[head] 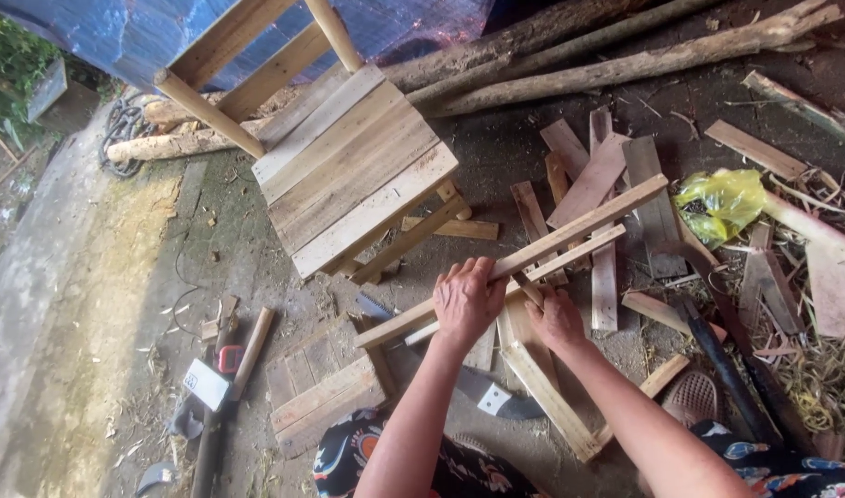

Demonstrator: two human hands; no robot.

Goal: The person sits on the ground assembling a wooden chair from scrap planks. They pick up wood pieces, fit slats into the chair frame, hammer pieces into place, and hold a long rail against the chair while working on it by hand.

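Okay, scanning from the far left of the frame: a hammer (221, 387) is lying on the concrete at lower left, and a small slatted panel (319, 387) is lying flat just right of it. A wooden chair (353, 171) is standing at upper centre, logs (616, 55) lying behind it. At centre the left hand (466, 300) is closing over two long slats (533, 254), fingers wrapping their top edge. These slats are running diagonally from lower left up to the right, near the chair's leg. Just right, the right hand (556, 320) is gripping a short piece (529, 290) under the slats; I cannot tell exactly how its fingers are clamping. A wooden frame piece (542, 392) is lying beneath both hands. Offcuts (593, 198) are piling at centre right, a yellow bag (722, 203) further right. To do this well, judging from the grip: keeping both slats parallel and edges flush, left hand pressing firmly so nothing is slipping while the right is aligning the short piece.
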